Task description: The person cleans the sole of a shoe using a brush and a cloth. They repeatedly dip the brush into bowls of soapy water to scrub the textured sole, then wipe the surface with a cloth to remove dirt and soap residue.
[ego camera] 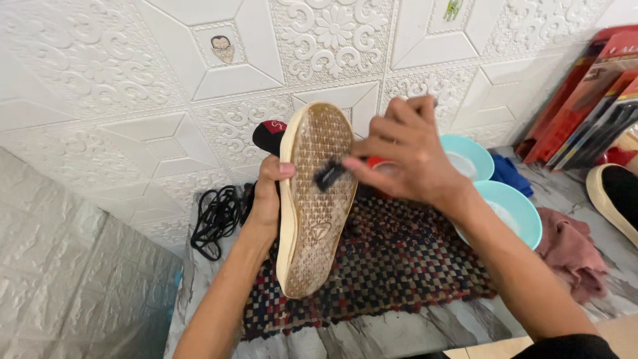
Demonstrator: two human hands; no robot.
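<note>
We hold a shoe (316, 199) sole-up above a woven mat (392, 266) on the worktop (399, 329). Its long axis runs from about 12 o'clock down to 6 o'clock, leaning a little so the far end tips toward 1 o'clock. The patterned sole faces us and the cream rim edges it on the left. A black part with a red patch (269, 133) shows past the upper left rim, at about 11 o'clock from the sole's middle.

Our left hand (268, 196) comes up from 7 o'clock, forearm straight, and its fingers are clenched around the shoe's left edge, thumb tip lying on the rim. Our right hand (405, 156) reaches in from 4 o'clock, wrist bent, knuckles up, its fingers pinched on a small brush (330, 175) whose dark head touches the sole near its upper middle; a red bit of the handle shows under the fingers.

At 3 o'clock from the shoe sit two pale blue bowls (515, 209), one behind the other, just beside the mat. A blue cloth (510, 173) lies beside them and a pink cloth (571, 249) to their right. A black cord (216, 219) is coiled at 9 o'clock by the wall. A second shoe (615, 196) lies at the right edge.
</note>
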